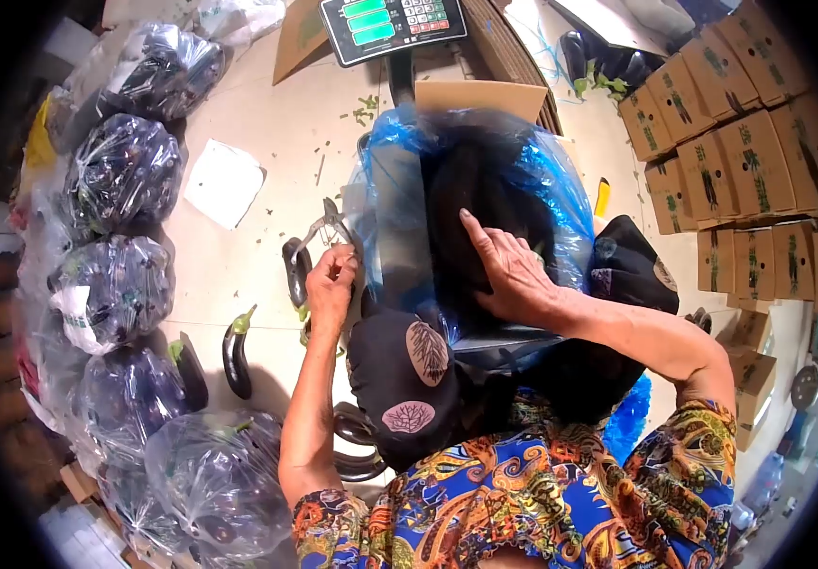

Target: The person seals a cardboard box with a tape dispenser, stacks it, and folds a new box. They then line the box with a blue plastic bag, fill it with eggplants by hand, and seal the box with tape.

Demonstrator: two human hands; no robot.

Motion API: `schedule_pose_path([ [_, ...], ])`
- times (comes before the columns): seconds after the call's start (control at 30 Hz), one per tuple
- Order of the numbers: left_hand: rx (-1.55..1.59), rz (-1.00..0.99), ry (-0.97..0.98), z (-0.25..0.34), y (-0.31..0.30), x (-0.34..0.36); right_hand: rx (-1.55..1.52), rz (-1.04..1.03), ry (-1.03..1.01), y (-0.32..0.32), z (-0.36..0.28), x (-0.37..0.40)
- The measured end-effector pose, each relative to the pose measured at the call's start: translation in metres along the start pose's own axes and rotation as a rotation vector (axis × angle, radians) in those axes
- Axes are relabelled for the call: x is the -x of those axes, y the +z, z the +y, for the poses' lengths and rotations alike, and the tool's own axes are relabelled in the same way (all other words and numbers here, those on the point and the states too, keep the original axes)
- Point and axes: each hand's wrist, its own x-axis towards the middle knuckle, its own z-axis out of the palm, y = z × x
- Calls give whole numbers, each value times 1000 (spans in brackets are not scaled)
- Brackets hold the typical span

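My left hand (332, 275) is closed at the left side of the blue plastic liner, with a pair of metal snips (329, 220) pointing away from its fingers. My right hand (513, 258) lies with fingers spread on dark eggplants (470, 194) inside the bag. The clear blue plastic bag (560, 180) lines a container between my knees, its edges folded outward. Close to my left hand, one eggplant (296, 270) rests on the floor. Another eggplant (236, 356) with a green stem lies farther left.
A digital scale display (392, 27) with green readouts stands beyond the bag. Clear bags of eggplants (124, 175) line the left side. Stacked cardboard boxes (755, 156) rise at the right. A white sheet (224, 183) and green stem scraps (364, 111) lie on the floor.
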Motion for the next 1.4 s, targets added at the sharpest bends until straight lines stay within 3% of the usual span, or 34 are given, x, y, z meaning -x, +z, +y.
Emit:
schedule_pose_path([
  [0.13, 27, 5, -23, -13, 6, -4, 41, -94, -78, -1, 3, 14],
  [0.2, 92, -21, -46, -5, 12, 0, 145, -236, -106, -5, 8, 15],
  [0.3, 243, -82, -59, -6, 20, 0, -78, -279, 118, -1, 6, 10],
  [0.5, 238, -150, 10, 1, 30, 2, 27, -374, 3, 1, 19, 13],
  [0.6, 321, -182, -79, -10, 27, -3, 98, -425, 5, -3, 19, 8],
  [0.7, 317, -50, -90, 11, 35, -1, 224, -411, -18, -12, 14, 9],
  [0.83, 358, -103, -130, 11, 26, -5, 344, -288, 14, 5, 9, 9],
  [0.93, 376, -20, -157, -1, 28, -4, 350, -354, 56, 4, 0, 14],
  [0.97, 160, -39, 2, -14, 24, -8, 282, -336, 70, 2, 1, 16],
  [1.0, 235, -94, -187, -15, 22, -12, 226, -379, 73, -7, -1, 16],
  [1.1, 281, -152, -104, 2, 18, 1, 162, -344, 23, -28, 4, 13],
  [1.2, 557, -131, -164, -24, 12, 2, 56, -279, 39, -67, -4, 0],
  [1.4, 677, -13, -410, -25, 3, 0, -90, 49, 35, -106, 16, -7],
])
